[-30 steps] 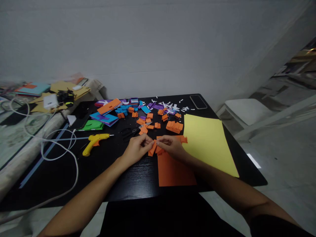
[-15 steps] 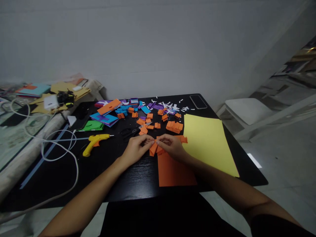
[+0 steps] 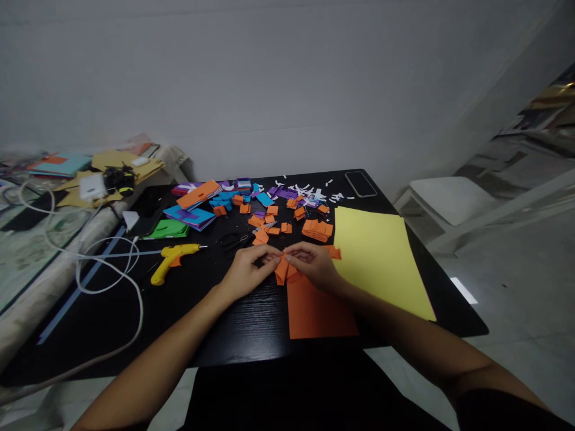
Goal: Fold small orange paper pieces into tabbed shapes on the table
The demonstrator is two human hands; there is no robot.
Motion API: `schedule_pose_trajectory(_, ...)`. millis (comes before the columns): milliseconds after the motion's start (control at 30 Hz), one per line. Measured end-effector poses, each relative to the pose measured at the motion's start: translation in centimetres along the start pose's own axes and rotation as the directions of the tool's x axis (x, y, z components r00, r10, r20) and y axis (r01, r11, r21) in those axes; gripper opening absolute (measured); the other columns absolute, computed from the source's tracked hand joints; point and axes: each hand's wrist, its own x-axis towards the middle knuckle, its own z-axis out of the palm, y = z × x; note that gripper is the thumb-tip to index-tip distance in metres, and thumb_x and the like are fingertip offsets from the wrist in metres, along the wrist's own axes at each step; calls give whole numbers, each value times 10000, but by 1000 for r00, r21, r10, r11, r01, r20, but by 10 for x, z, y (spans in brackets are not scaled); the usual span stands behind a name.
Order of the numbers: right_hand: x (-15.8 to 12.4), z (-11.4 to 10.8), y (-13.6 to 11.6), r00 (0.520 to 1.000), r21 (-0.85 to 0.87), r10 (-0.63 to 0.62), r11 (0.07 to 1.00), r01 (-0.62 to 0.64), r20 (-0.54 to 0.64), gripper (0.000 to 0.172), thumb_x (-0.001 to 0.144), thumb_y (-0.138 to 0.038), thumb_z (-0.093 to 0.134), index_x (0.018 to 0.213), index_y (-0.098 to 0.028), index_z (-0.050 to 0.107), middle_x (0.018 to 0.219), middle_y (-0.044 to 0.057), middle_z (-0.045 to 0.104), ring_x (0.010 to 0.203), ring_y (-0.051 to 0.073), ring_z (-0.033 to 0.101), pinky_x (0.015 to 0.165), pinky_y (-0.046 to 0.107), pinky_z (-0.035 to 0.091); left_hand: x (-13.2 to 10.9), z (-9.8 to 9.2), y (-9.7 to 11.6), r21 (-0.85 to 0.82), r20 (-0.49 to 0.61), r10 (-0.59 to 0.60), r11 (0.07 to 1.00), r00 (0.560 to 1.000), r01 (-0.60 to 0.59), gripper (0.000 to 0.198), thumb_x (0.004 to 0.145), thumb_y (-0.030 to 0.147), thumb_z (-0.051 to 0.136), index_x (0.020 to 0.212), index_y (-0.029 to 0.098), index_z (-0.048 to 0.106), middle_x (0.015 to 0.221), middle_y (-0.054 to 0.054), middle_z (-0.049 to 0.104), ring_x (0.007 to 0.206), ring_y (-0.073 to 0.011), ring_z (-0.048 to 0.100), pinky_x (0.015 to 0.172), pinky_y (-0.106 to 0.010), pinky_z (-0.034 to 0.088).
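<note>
Between my fingertips is a small folded piece of orange paper (image 3: 281, 272), its lower end hanging toward me. My left hand (image 3: 253, 267) pinches its upper left edge with thumb and forefinger. From the other side my right hand (image 3: 312, 263) pinches it too, above an orange sheet (image 3: 320, 311) lying flat on the black table. My fingers partly hide the folded piece. Just beyond my hands lie several small orange folded pieces (image 3: 286, 228) and a thicker stack of orange strips (image 3: 317, 230).
A yellow sheet (image 3: 380, 257) lies to the right, with a phone (image 3: 360, 184) behind it. On the left are a yellow glue gun (image 3: 173, 262), black-handled pliers (image 3: 233, 240), green paper (image 3: 167, 228) and a white cable (image 3: 141, 311). White scraps (image 3: 309, 194) litter the back. A white stool (image 3: 433, 200) stands right.
The folded orange piece has turned slightly and its lower end has shifted a little to the right. Both hands keep their pinch in nearly the same place.
</note>
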Motion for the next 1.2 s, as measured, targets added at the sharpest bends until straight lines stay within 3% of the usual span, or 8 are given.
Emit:
schedule_pose_trajectory(167,0,0,-1,1000,4,5,1000,-5,-11,258,775,-402,803,920,-197,745,911,63,780,838,204,752,839,383,626,1,0,2,-25,-13,-36,999,999,36,157,902,244,666,1008,186,767,856,-30,784,746,-141,718,719,-228,572)
schedule_pose_trajectory(667,1,-3,-1,999,18,33,999,-33,-5,267,752,-407,824,909,-197,773,928,74,794,849,212,758,849,394,625,0,-2,5,59,-16,23,998,1000,-22,142,894,194,659,961,189,784,845,-35,783,722,-139,702,698,-228,561)
schedule_pose_trajectory(933,4,-6,-4,997,71,68,995,-71,37,362,682,-414,877,935,-182,763,903,65,798,864,218,765,875,402,614,1,-2,4,53,-18,21,998,1000,-20,138,888,202,661,946,191,785,831,-32,783,710,-141,699,678,-225,552)
schedule_pose_trajectory(1200,4,-7,-9,996,71,87,993,-89,35,322,734,-424,835,942,-185,772,939,66,799,870,197,749,866,365,596,1,-3,4,50,-18,18,999,1000,-17,137,889,200,663,952,191,784,840,-33,785,718,-141,704,694,-228,561)
